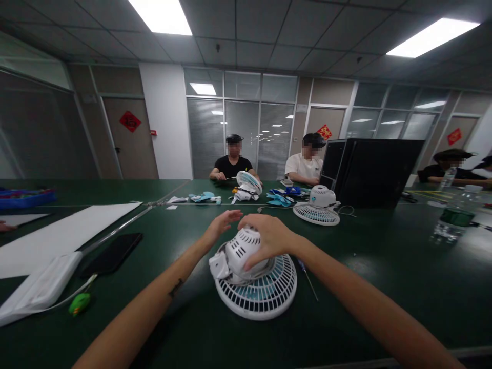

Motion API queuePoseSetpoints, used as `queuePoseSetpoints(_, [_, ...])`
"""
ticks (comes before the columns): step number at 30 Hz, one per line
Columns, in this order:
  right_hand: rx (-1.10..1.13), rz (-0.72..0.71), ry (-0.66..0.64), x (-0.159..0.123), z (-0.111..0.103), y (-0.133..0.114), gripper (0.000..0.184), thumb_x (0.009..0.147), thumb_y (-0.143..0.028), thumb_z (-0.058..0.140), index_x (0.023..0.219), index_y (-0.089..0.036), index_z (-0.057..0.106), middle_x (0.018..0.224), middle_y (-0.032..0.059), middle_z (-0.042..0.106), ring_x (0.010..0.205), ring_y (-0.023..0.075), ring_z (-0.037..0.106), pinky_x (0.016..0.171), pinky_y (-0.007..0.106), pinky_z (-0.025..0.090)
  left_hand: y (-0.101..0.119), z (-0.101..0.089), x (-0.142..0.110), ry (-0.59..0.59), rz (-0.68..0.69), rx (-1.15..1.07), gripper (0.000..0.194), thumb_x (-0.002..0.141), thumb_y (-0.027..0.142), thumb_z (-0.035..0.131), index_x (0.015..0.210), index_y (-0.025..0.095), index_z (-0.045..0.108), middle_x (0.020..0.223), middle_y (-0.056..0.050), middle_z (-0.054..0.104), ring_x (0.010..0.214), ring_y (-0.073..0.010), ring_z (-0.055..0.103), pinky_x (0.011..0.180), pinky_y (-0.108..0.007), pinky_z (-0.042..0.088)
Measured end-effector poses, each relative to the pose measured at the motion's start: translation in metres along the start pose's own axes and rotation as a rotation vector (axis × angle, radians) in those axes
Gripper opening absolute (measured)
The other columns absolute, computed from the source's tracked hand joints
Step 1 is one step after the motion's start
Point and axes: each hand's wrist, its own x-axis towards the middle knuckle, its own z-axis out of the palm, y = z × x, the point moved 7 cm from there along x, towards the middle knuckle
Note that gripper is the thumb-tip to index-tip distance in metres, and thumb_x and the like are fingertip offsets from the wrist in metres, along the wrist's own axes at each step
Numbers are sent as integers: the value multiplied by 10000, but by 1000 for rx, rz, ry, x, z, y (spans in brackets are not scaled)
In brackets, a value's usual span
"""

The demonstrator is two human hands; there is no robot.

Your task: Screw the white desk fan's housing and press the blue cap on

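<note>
A small white fan (255,284) lies face down on the green table (384,277), its round grille on the surface and its vented motor housing on top. My right hand (269,237) is closed over the top of the motor housing, fingers wrapped round it. Just behind the housing, my left hand (223,224) reaches in with its fingers stretched out, near or touching its far side. A thin screwdriver (307,277) rests on the table right of the grille.
A black phone (111,253), a white flat box (42,287), a white sheet (65,230) and a green item (79,303) lie at left. Across the table two people sit with another fan (318,206), fan parts and blue blades. A black monitor (369,171) and water bottle (449,223) stand right.
</note>
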Motion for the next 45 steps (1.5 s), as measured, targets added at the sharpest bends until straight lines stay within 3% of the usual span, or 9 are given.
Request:
queuePoseSetpoints(5, [109, -67, 40, -5, -8, 4, 778, 579, -603, 798, 1203, -214, 544, 1216, 96, 620, 1083, 264, 594, 886, 391, 469, 20, 38, -22, -238, 106, -57, 684, 683, 550, 720, 1227, 152, 602, 1266, -113, 645, 1164, -311, 581, 953, -373, 456])
queuePoseSetpoints(10, [27, 399, 321, -62, -47, 78, 476, 834, -634, 525, 972, -182, 578, 933, 81, 669, 841, 214, 616, 654, 307, 457, 19, 62, -37, -283, 35, -75, 718, 671, 589, 727, 1204, 131, 583, 1071, -95, 691, 941, -245, 639, 805, -319, 498])
queuePoseSetpoints(16, [-165, 842, -91, -137, 1, 142, 587, 828, -730, 413, 619, -207, 579, 701, 66, 663, 636, 204, 590, 572, 310, 407, 24, 67, -43, -169, 114, -25, 776, 627, 621, 746, 1215, 153, 553, 1105, -91, 661, 991, -256, 607, 861, -334, 482])
queuePoseSetpoints(19, [-97, 848, -150, -148, 31, 145, 493, 772, -659, 564, 580, -205, 574, 679, 70, 659, 645, 218, 610, 593, 325, 438, 26, 70, -48, -132, 141, 12, 763, 635, 623, 736, 1207, 155, 548, 1099, -92, 654, 1007, -263, 595, 873, -338, 477])
queuePoseSetpoints(23, [54, 774, -109, -145, 35, 146, 348, 830, -499, 551, 656, -200, 589, 711, 61, 671, 676, 207, 635, 609, 309, 475, 26, 71, -50, -97, 150, 46, 733, 643, 632, 721, 1182, 163, 557, 1086, -86, 654, 1009, -267, 595, 874, -336, 475])
queuePoseSetpoints(27, [206, 709, 162, -155, -15, 162, 243, 872, -434, 471, 861, -214, 573, 808, 45, 694, 737, 197, 656, 652, 304, 516, 25, 73, -50, -109, 142, 36, 726, 647, 625, 720, 1178, 160, 549, 1063, -82, 653, 982, -258, 600, 858, -333, 483])
queuePoseSetpoints(32, [-224, 923, 359, -203, -68, 202, 226, 787, -363, 595, 942, -207, 543, 934, 116, 677, 871, 279, 650, 855, 439, 491, 23, 72, -49, -111, 139, 19, 671, 671, 573, 725, 1172, 162, 549, 1044, -70, 652, 966, -250, 606, 844, -333, 494])
queuePoseSetpoints(37, [-53, 1255, 351, -261, -38, 243, 463, 634, -573, 744, 867, -206, 585, 836, 116, 684, 898, 370, 667, 877, 592, 462, 21, 70, -49, -94, 156, 12, 667, 664, 577, 726, 1156, 156, 565, 1029, -70, 661, 958, -250, 612, 845, -338, 501])
queuePoseSetpoints(45, [-71, 1211, 262, -270, -23, 259, 104, 725, -269, 650, 672, -217, 577, 682, 59, 648, 814, 303, 673, 834, 495, 500, 22, 71, -48, -86, 149, 10, 664, 665, 555, 733, 1172, 160, 568, 1045, -69, 673, 962, -249, 621, 859, -340, 504])
